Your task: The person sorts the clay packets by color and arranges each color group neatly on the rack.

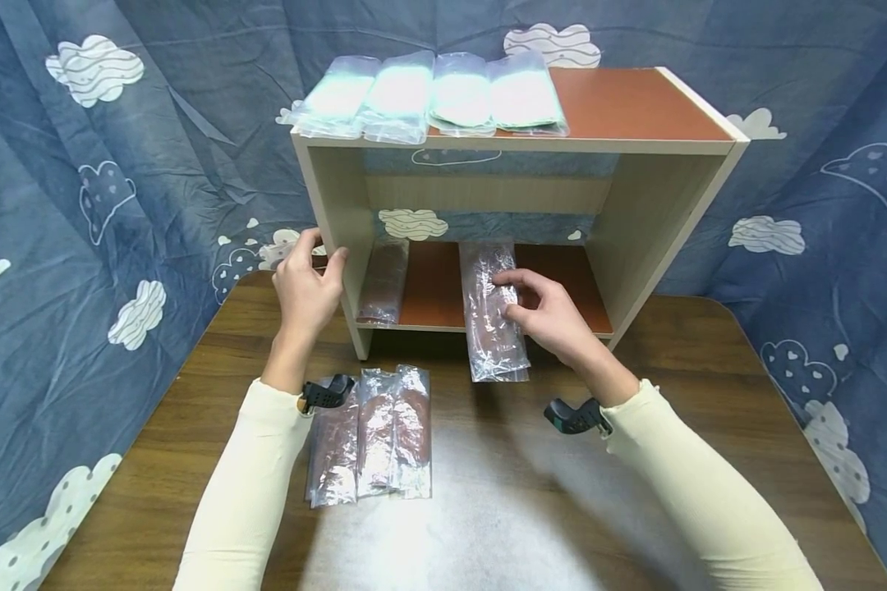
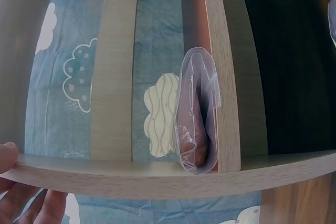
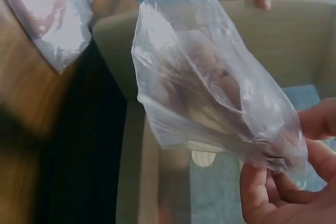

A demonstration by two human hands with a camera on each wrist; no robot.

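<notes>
The right hand [image 1: 550, 318] pinches a clear plastic packet [image 1: 486, 320] near one edge, its near end jutting past the front of the lower shelf [image 1: 434, 287]. The left hand [image 1: 308, 286] clasps the side panel [image 1: 353, 197]. The slick film could slide from so slight a pinch, dropping the packet to the bench [image 1: 488, 525] near 3 others [image 1: 377, 443]; the limp end might snag on the shelf's front edge and fold.
</notes>
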